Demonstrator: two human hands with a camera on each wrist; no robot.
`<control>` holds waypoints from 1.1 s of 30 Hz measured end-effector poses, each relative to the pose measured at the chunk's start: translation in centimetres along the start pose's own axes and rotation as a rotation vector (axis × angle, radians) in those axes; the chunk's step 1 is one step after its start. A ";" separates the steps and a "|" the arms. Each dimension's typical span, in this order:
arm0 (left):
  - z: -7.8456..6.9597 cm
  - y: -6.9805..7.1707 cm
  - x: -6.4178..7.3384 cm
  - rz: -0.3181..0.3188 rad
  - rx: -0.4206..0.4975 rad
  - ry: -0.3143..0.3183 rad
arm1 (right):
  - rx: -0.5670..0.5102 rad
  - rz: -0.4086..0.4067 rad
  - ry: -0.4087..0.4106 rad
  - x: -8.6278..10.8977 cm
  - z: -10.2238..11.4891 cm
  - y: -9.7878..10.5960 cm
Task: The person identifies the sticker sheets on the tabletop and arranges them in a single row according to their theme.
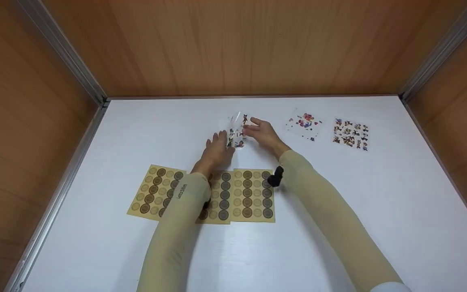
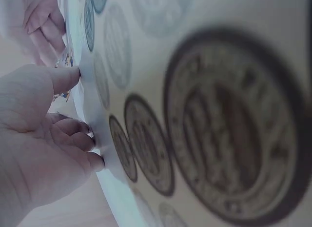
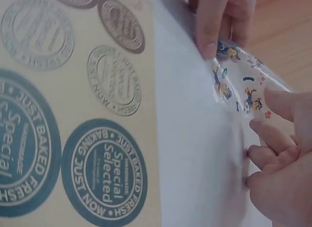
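Note:
A clear plastic sticker sheet (image 1: pixel 237 132) printed with small cartoon figures stands bowed up from the white table between my two hands. My left hand (image 1: pixel 217 150) is at its left edge, fingers spread toward the back and thumb apart from them; in the left wrist view its fingertips (image 2: pixel 95 161) rest on the table. From the other side my right hand (image 1: pixel 262 133) holds the right edge, its thumb lying over the sheet and its fingers bent below. In the right wrist view the cartoon figures on the sheet (image 3: pixel 248 97) show near that thumb.
Kraft-paper sheets of round stickers lie in front: a left one (image 1: pixel 144 198), a middle one (image 1: pixel 213 215) partly under my left forearm, and a right one (image 1: pixel 253 196). Two more clear sticker sheets, one sparse (image 1: pixel 306 121) and one full (image 1: pixel 351 134), lie at right. Wooden walls (image 1: pixel 249 48) enclose the table.

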State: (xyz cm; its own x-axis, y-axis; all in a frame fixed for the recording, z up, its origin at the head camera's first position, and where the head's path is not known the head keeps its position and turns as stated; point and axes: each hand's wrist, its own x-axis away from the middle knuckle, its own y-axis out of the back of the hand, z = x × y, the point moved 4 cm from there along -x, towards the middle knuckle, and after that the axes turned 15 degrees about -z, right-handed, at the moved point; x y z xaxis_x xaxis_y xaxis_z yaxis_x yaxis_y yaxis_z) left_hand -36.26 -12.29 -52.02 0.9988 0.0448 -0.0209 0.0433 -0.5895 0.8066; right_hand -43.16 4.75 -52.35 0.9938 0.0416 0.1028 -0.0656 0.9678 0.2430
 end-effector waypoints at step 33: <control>-7.9 -0.7 6.1 0.194 0.800 -0.057 | -0.370 0.171 -0.170 9.6 -0.4 13.9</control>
State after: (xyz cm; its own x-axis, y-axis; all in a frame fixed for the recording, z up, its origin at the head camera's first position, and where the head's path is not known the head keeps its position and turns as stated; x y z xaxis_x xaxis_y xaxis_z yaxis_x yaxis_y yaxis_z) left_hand -30.43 -5.25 -48.08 0.9890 -0.1454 0.0287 -0.1480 -0.9797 0.1349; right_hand -34.48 18.68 -48.41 0.9408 0.1970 0.2759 -0.1603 0.9756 -0.1499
